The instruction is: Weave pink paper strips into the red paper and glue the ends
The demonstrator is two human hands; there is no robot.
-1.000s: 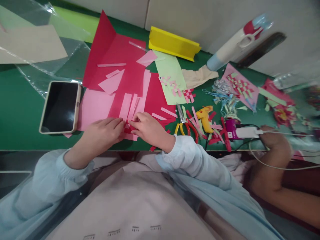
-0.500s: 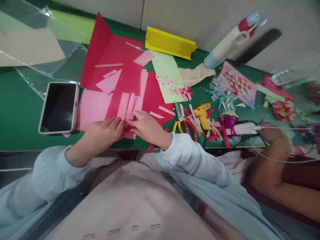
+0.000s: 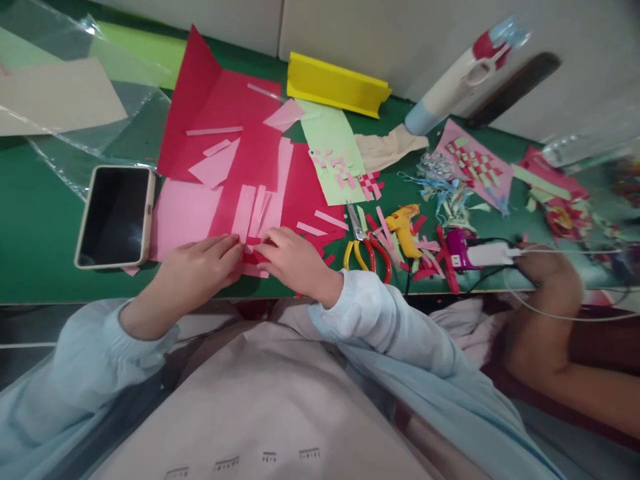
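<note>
My left hand (image 3: 200, 267) and my right hand (image 3: 293, 260) meet fingertip to fingertip near the front edge of the green table (image 3: 40, 233). Between the fingertips is a small piece of woven red and pink paper strips (image 3: 251, 257), and both hands pinch it. Loose pink strips (image 3: 255, 210) lie just beyond the fingers on red paper sheets (image 3: 240, 127). A pink sheet (image 3: 183, 213) lies beside my left hand.
A phone (image 3: 114, 217) lies screen up at the left. Scissors (image 3: 365, 243), a yellow glue gun (image 3: 405, 227) and paper scraps sit right of my hands. Another person's arm (image 3: 545, 300) rests at the right by a purple device (image 3: 463, 250). Yellow folded card (image 3: 335, 83) lies behind.
My hands stay on the woven piece, the fingers shifting only slightly. The view has drifted a little.
</note>
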